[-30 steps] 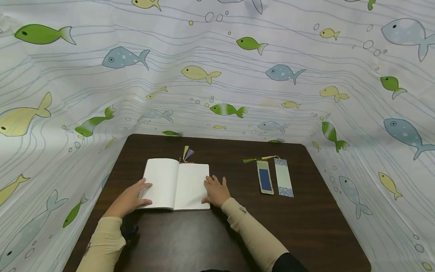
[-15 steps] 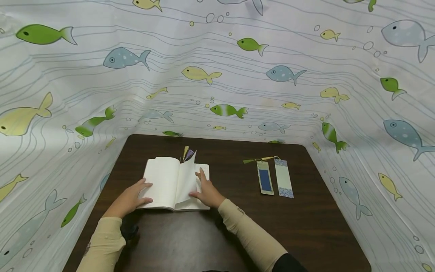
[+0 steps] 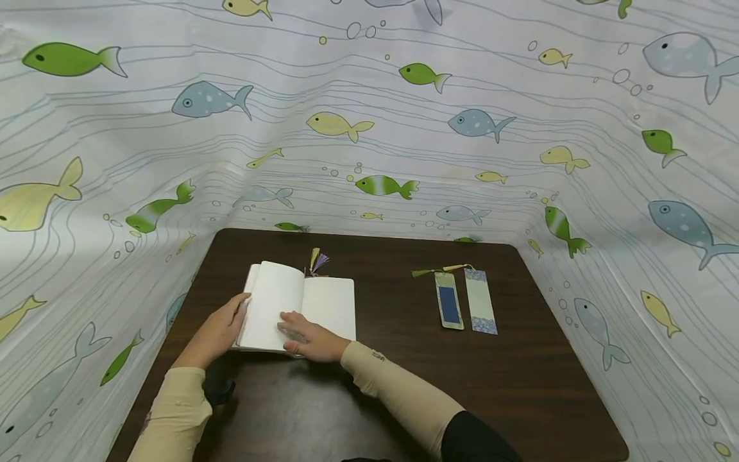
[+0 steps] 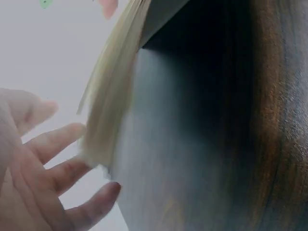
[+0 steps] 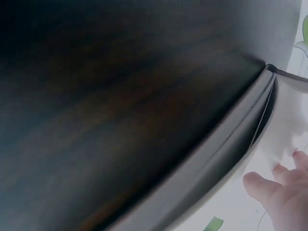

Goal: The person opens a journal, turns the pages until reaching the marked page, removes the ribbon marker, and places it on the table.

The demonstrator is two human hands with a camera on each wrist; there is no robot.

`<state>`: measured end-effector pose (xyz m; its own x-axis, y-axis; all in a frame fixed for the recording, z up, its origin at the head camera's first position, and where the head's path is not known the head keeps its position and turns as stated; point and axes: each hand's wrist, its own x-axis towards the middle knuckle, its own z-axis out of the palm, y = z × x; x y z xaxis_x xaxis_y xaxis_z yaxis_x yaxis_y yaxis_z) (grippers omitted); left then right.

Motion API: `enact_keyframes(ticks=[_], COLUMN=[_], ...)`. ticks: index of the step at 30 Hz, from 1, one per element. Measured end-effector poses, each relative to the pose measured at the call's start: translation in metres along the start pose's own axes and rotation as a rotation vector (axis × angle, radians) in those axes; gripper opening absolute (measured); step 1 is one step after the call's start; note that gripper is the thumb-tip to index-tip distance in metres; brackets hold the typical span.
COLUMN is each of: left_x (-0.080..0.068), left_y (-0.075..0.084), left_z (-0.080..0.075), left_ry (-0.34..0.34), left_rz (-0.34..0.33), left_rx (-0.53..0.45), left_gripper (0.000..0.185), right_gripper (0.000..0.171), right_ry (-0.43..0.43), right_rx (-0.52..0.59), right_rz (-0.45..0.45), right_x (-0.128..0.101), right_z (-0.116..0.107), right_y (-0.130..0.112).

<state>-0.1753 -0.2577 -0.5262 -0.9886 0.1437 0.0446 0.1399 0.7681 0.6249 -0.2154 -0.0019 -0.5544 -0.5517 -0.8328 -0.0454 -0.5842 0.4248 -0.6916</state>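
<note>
At the near side, beige sleeves (image 3: 410, 394) on both forearms. Looks like page-turning in a notebook (image 3: 329, 305), open on the left half of the table (image 3: 537, 372). For a clean turn, best to smooth lightly from the gutter out to the left with the right hand (image 3: 314, 339), using flat fingertips; likely to crease under a hard shove. Better to keep the left hand (image 3: 218, 327) at the left margin as a stop, and to square the upper leaf (image 3: 274, 298) before pressing down: askew for now, with a strip of lower pages showing past its far left corner.

Pose, right: slanting in from the near right, back of hand up, over the near part of the left page beside the gutter. Fingers apart, clamped on nothing; cannot tell how firmly in touch with the paper.

Pose, left: at the notebook's left edge, fingers apart in the left wrist view, just beside the page edges; no pinch visible, contact too blurred to judge.

Beyond the gutter's far end, yellow and purple tassels (image 3: 319, 260). Well apart to the right, a blue-panelled bookmark (image 3: 450, 305) and a floral-ended bookmark (image 3: 480, 300), side by side. Farthest, fish-print cloth (image 3: 404, 151).
</note>
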Motion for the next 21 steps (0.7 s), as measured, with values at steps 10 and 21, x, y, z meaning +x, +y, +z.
enact_keyframes(ticks=[10, 21], left_x=[0.004, -0.001], left_y=[-0.007, -0.011], left_z=[0.009, 0.012], left_ry=[-0.021, 0.003], left_rz=[0.092, 0.092], left_rx=[0.208, 0.177], left_gripper=[0.056, 0.055], right_gripper=[0.045, 0.084], right_ry=[-0.031, 0.005], right_rx=[-0.056, -0.459], right_rz=[-0.03, 0.322], right_x=[-0.005, -0.042], right_z=[-0.005, -0.032], right_y=[0.007, 0.056])
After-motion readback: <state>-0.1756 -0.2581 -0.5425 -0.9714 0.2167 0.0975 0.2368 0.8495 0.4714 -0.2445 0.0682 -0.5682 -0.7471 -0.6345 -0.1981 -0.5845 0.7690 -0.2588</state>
